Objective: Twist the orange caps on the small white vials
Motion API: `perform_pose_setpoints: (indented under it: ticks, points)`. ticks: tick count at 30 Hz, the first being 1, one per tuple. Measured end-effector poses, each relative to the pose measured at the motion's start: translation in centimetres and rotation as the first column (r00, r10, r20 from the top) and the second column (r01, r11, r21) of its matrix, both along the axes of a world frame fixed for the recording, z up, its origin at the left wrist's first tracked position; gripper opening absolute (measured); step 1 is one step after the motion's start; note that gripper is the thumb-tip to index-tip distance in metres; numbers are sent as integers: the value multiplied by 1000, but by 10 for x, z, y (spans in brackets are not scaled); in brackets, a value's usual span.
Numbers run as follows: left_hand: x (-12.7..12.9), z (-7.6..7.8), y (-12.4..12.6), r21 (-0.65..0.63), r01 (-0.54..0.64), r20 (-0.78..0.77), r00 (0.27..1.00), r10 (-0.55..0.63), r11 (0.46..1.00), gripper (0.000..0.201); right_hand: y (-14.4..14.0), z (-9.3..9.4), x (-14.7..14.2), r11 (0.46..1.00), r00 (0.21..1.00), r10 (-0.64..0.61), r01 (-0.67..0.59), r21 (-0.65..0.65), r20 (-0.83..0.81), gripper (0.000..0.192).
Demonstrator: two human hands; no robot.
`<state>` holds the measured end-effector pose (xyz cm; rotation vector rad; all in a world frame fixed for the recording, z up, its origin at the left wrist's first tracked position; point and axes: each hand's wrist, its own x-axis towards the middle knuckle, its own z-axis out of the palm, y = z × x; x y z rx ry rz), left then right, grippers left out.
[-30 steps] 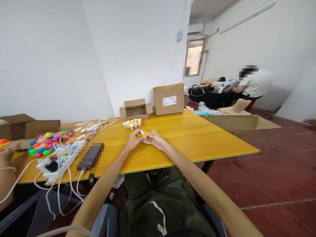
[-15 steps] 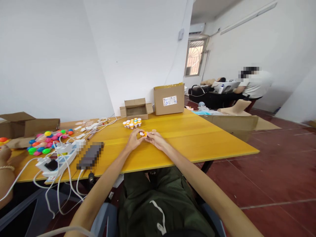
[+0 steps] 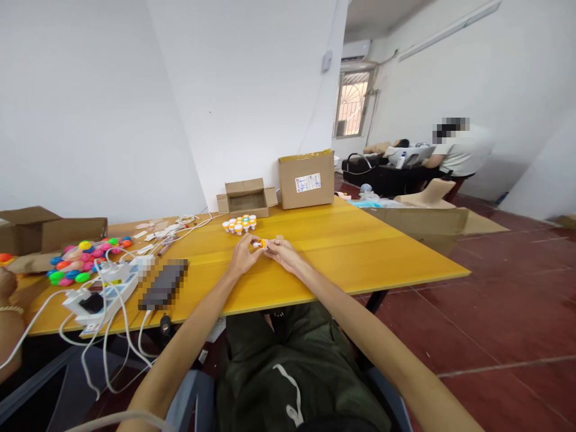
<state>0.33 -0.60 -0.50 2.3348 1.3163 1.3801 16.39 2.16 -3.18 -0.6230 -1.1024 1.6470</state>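
Between my two hands, just above the yellow table (image 3: 342, 246), is a small white-and-orange plastic piece (image 3: 260, 244). The fingers of my left hand (image 3: 245, 254) pinch its left end. From the other side my right hand (image 3: 281, 252) grips the orange part with thumb and fingers. What exactly the piece is, I cannot make out; my fingers cover part of it. A cluster of similar white-and-orange pieces (image 3: 240, 224) stands close together just beyond my left hand. Behind my right fingers lies a small round tan disc (image 3: 279, 237).
An open small carton (image 3: 247, 203) and a closed cardboard box (image 3: 306, 181) stand at the back. On the left are a power strip (image 3: 114, 297) with looping white cables, a dark phone-like device (image 3: 164, 284) and colourful plastic balls (image 3: 85, 258). Another person's arm (image 3: 9, 324) rests at far left.
The small piece has turned slightly in my fingers, its orange part now showing more upright. Both hands stay in nearly the same place; the whole view has shifted slightly.
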Motion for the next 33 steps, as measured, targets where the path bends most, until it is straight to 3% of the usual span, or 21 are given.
perform_pose_setpoints:
  ticks: [10,18,23,33]
  points:
    - [-1,-2,2,-3,-27,-11,1000,27,1000,18,1,-1,-1,1000,1000,-6,6,1,6,21]
    - [0,1,-3,-11,50,-59,997,-50,999,35,-2,5,-1,999,999,-9,7,-48,-42,12]
    - [-2,3,-5,8,66,-92,994,-65,998,21,-6,8,-1,997,999,-5,2,-74,-40,14]
    - [-3,-3,0,118,41,-73,997,-33,992,14,-4,5,-1,999,998,18,-20,-44,-54,19]
